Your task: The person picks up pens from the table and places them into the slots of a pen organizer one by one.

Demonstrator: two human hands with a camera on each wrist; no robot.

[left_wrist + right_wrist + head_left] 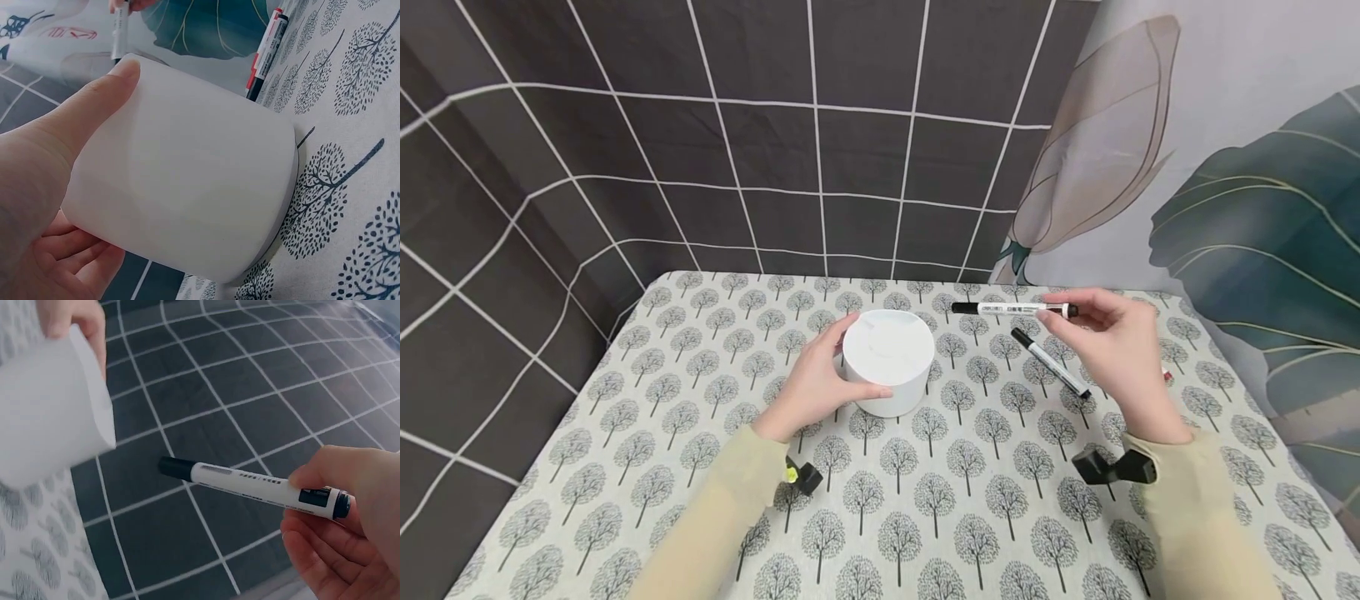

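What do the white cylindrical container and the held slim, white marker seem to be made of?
White cylindrical container: probably matte plastic, perhaps ceramic; smooth wall with soft shading. Held slim, white marker: likely hard plastic, satin; straight, smooth, printed barrel.

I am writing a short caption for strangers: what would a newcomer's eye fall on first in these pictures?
Probably the white cylinder, gripped by the left hand near the middle of the tree-patterned cloth. Next, the black-capped marker that the right hand pinches above the cloth's right side. The dark backdrop with white grid lines, behind the table, also stands out.
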